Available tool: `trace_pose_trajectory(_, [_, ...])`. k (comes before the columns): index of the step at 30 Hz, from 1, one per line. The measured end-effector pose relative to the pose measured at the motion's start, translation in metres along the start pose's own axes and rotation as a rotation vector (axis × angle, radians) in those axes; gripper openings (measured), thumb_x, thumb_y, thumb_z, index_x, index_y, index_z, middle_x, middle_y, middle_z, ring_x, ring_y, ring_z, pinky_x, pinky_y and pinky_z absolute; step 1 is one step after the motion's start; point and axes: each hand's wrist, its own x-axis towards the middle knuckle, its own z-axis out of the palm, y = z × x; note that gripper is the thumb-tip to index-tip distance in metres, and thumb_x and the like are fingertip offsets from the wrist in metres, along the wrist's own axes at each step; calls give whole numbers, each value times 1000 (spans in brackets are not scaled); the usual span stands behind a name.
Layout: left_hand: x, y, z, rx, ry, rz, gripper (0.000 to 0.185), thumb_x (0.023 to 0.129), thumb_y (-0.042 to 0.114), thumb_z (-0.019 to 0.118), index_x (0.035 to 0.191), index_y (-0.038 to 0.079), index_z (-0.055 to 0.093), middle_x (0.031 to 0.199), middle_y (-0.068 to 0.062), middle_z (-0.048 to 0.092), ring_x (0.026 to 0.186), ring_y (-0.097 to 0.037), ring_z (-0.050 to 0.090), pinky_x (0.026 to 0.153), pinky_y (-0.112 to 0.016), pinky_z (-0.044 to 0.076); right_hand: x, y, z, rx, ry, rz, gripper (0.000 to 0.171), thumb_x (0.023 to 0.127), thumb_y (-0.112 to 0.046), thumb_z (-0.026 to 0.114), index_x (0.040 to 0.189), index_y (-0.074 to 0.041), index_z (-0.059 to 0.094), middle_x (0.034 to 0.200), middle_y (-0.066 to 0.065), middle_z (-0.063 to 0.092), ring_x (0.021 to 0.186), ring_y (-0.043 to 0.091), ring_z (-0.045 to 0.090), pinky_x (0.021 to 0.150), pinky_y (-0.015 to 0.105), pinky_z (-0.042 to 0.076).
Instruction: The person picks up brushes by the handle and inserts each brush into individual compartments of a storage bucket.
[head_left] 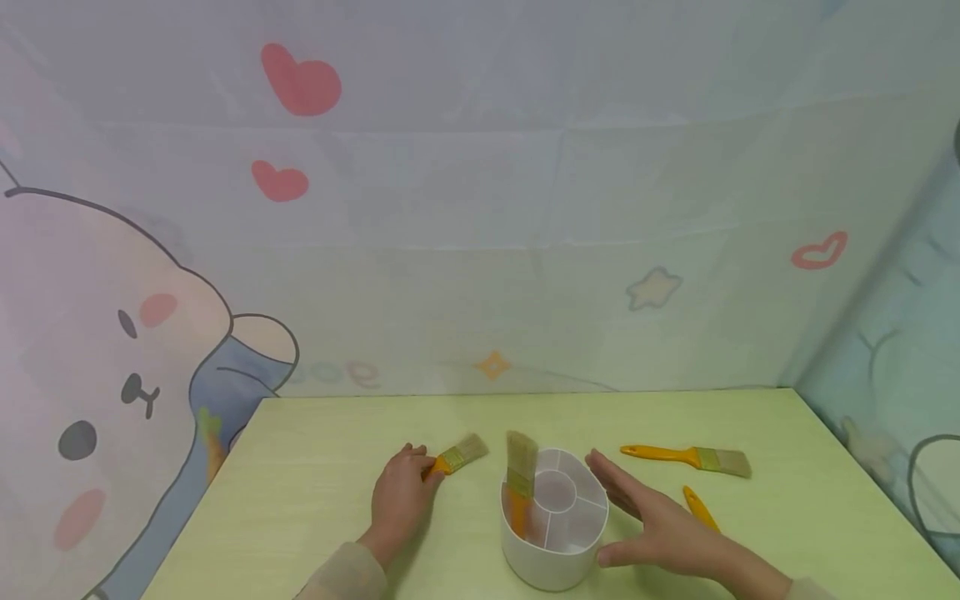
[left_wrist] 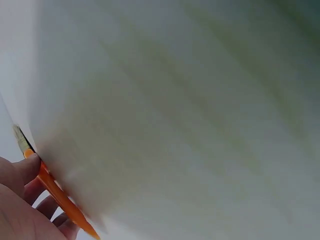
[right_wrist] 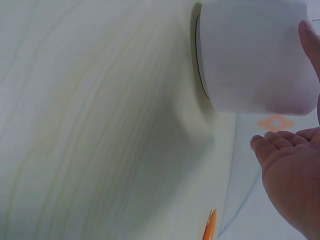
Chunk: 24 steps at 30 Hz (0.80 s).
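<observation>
On the left, my left hand (head_left: 405, 492) grips the orange handle of a paintbrush (head_left: 461, 454) close to the table, its pale bristles pointing right and away. The left wrist view shows thumb and fingers round that handle (left_wrist: 65, 202). A white round organizer (head_left: 551, 567) with several compartments stands in front of me. One paintbrush (head_left: 521, 475) leans in its left compartment, bristles up. My right hand (head_left: 660, 529) is held beside the organizer's right side, thumb and fingers spread apart. Seen from the right wrist, the open palm (right_wrist: 295, 175) faces the white wall of the organizer (right_wrist: 255, 60).
To the right a paintbrush (head_left: 686, 456) lies on the pale yellow-green table (head_left: 322, 442), bristles to the right. An orange handle (head_left: 701, 508) shows partly behind my right forearm. A printed cloth (head_left: 480, 208) hangs along the table's back edge.
</observation>
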Motion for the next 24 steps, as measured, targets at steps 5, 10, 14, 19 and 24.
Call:
trace_pose_trajectory(5, [-1, -3, 0, -11, 9, 12, 21, 91, 11, 85, 108, -1, 81, 126, -19, 76, 127, -41, 67, 106, -61, 57, 2, -1, 3, -14, -3, 3, 107, 91, -24, 88, 171, -6, 19, 172, 27, 27, 147, -4, 40, 118, 15, 40])
trace_pose_trajectory(10, [-2, -6, -1, -26, 22, 43, 23, 91, 11, 85, 111, 0, 81, 124, -18, 77, 121, -40, 71, 104, -58, 59, 3, -1, 4, -6, -8, 18, 108, 91, -24, 88, 171, -7, 18, 172, 27, 26, 146, -4, 41, 117, 16, 41])
trace_pose_trajectory(14, [-3, -8, -1, -47, 36, 69, 21, 91, 12, 85, 110, 3, 82, 121, -16, 78, 114, -39, 74, 99, -56, 62, 4, -1, 6, -5, -11, 25, 108, 91, -24, 89, 171, -6, 19, 172, 26, 28, 146, -3, 42, 117, 15, 41])
trace_pose_trajectory(19, [-5, -9, -4, -79, 41, 102, 18, 91, 12, 85, 108, 7, 83, 115, -13, 80, 107, -35, 76, 91, -53, 65, 5, -1, 8, -9, -5, 29, 110, 89, -25, 90, 170, -2, 20, 171, 24, 32, 145, -2, 43, 115, 14, 41])
trace_pose_trajectory(24, [-9, -8, -10, -89, 53, 174, 20, 90, 12, 86, 109, 7, 83, 108, -8, 81, 101, -29, 78, 85, -46, 67, 5, -2, 11, -6, -2, 44, 110, 89, -27, 90, 170, -1, 20, 171, 25, 32, 145, -2, 43, 115, 13, 41])
